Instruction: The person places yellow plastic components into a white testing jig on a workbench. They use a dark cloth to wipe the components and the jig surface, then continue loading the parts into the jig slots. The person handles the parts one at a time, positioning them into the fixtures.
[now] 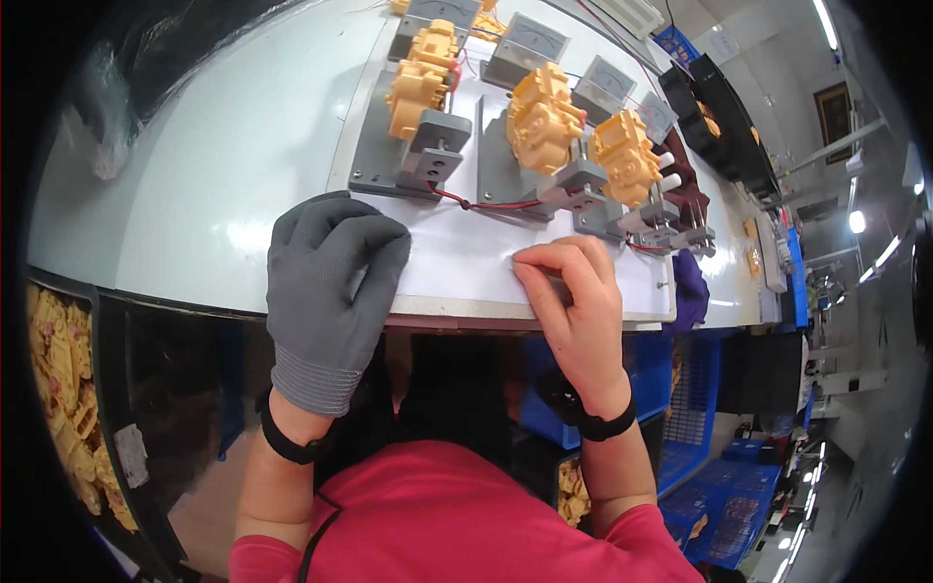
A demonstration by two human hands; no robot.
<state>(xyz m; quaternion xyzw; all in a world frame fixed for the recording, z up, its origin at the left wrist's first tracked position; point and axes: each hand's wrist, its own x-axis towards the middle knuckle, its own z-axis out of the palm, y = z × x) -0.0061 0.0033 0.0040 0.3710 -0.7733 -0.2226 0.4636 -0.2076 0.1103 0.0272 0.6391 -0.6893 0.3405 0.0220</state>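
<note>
White board (pixel 466 267) at the near edge of the pale table (pixel 194 194) carries both hands, and it lies flat with its front rim just over the table's lip. Left hand (pixel 326 291), in a grey knit glove, rests palm down on the board's near left corner, fingers curled under a little and gripping nothing. Right hand (pixel 573 301) is bare; its fingertips are bent and pressed onto the board's surface near the front edge, and whether they pinch something small there I cannot tell. Both wrists wear black bands. Beyond the hands, three grey metal stands (pixel 428 155) sit in a row on the board, joined by red wires (pixel 486 204). Each stand has a yellow plastic part (pixel 542 119) sitting on it. Farther back stand grey box meters (pixel 525 44). Low at the left, a bin of yellow parts (pixel 63 389) sits beneath the table.
</note>
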